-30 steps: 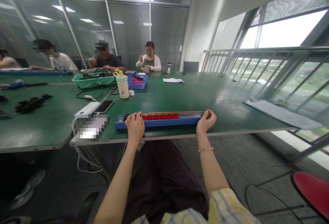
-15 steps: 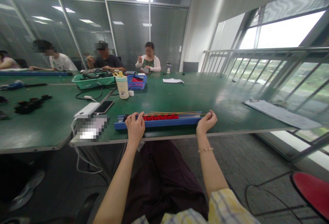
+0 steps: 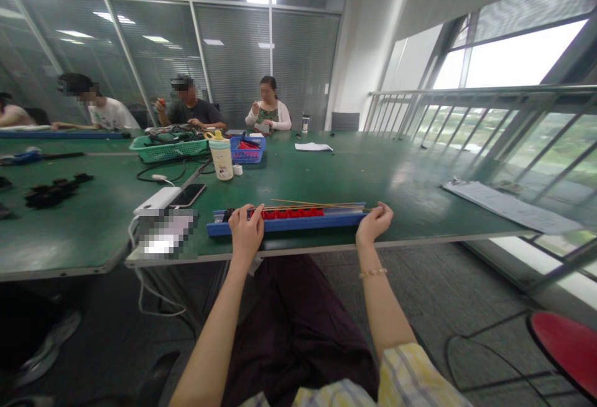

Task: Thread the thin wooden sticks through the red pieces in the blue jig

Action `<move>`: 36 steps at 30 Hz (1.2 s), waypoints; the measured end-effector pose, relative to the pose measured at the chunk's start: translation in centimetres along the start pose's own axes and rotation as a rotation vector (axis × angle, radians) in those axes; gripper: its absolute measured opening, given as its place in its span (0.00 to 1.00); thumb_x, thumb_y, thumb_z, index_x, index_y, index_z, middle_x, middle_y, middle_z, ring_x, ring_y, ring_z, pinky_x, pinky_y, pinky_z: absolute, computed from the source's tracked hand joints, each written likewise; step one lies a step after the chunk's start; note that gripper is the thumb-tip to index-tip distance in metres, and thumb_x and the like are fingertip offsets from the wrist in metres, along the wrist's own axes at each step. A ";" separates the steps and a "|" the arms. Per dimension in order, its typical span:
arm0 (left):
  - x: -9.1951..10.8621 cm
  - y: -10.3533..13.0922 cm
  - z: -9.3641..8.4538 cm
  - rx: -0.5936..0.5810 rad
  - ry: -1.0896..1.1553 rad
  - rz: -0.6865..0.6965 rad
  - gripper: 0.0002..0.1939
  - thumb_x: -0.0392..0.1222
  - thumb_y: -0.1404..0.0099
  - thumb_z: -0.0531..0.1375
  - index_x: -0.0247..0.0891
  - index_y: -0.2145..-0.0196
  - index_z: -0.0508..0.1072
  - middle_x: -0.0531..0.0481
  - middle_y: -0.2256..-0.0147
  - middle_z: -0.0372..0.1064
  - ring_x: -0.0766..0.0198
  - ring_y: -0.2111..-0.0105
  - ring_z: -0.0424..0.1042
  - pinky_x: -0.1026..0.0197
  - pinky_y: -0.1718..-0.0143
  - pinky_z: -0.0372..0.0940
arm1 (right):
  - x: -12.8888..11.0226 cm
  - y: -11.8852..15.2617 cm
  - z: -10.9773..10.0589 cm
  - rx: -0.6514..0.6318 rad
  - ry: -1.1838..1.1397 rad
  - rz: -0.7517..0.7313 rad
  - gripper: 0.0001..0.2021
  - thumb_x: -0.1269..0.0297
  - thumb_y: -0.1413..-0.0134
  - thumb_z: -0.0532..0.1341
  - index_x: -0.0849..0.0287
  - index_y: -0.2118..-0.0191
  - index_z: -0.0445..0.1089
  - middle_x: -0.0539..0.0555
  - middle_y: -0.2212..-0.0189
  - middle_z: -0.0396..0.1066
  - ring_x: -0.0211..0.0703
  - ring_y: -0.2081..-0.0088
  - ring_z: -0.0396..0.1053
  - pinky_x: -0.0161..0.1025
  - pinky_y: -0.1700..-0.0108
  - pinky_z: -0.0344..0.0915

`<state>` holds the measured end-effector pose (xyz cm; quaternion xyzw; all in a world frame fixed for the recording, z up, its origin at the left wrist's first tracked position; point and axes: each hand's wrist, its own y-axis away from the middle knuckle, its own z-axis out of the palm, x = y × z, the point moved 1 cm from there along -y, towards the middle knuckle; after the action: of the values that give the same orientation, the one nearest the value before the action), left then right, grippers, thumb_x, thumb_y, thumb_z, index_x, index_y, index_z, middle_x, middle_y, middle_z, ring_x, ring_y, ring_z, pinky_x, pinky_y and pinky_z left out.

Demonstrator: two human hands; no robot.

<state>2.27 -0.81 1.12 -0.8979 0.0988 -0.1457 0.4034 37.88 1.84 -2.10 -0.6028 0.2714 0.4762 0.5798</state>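
A long blue channel (image 3: 298, 224) lies along the table's front edge, with a row of red pieces (image 3: 291, 213) inside it. Thin yellowish strands (image 3: 317, 204) run lengthwise over the channel; at least one has its left end free and raised. My left hand (image 3: 246, 229) is bent over the channel's left part, fingertips at the red row. What its fingers pinch there is hidden. Beside it sits a small black piece (image 3: 228, 215) at the channel's left end. My right hand (image 3: 374, 223), at the right end, is closed with fingertips pinching the strands' right ends.
Left of the channel lie a phone (image 3: 190, 195), a white power bank (image 3: 157, 200) and cables. Farther back stand a cream bottle (image 3: 221, 157), a green basket (image 3: 168, 150) and a blue basket (image 3: 247, 155). A clipboard (image 3: 508, 205) lies right. Several people sit across the table.
The left end of one strand has lifted and separated from the others. My left fingers have shifted slightly; my right hand stays almost in place.
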 end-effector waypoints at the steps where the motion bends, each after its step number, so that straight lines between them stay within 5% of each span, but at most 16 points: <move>1: 0.0 0.0 0.0 0.000 0.001 0.000 0.19 0.41 0.31 0.51 0.47 0.46 0.74 0.41 0.47 0.65 0.50 0.47 0.59 0.48 0.46 0.56 | 0.1 0.0 0.0 0.006 -0.007 0.002 0.17 0.60 0.37 0.46 0.63 0.53 0.66 0.60 0.62 0.70 0.45 0.61 0.69 0.45 0.52 0.65; 20: -0.1 0.1 0.1 -0.006 0.008 -0.003 0.20 0.41 0.32 0.51 0.47 0.46 0.73 0.40 0.48 0.65 0.49 0.47 0.59 0.48 0.47 0.56 | 2.9 -0.9 0.6 0.113 -0.128 0.170 0.21 0.56 0.36 0.42 0.62 0.53 0.65 0.53 0.74 0.64 0.43 0.72 0.68 0.41 0.71 0.66; 36: -0.2 0.1 0.1 -0.012 0.010 -0.007 0.20 0.41 0.32 0.52 0.47 0.45 0.73 0.41 0.48 0.65 0.49 0.48 0.59 0.47 0.46 0.56 | -1.4 0.7 -0.8 0.053 -0.065 -0.030 0.20 0.53 0.34 0.44 0.61 0.53 0.65 0.53 0.70 0.66 0.40 0.72 0.64 0.39 0.63 0.66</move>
<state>2.14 -0.80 0.94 -0.9000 0.0987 -0.1509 0.3969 36.93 0.68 -1.22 -0.5756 0.2559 0.4794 0.6110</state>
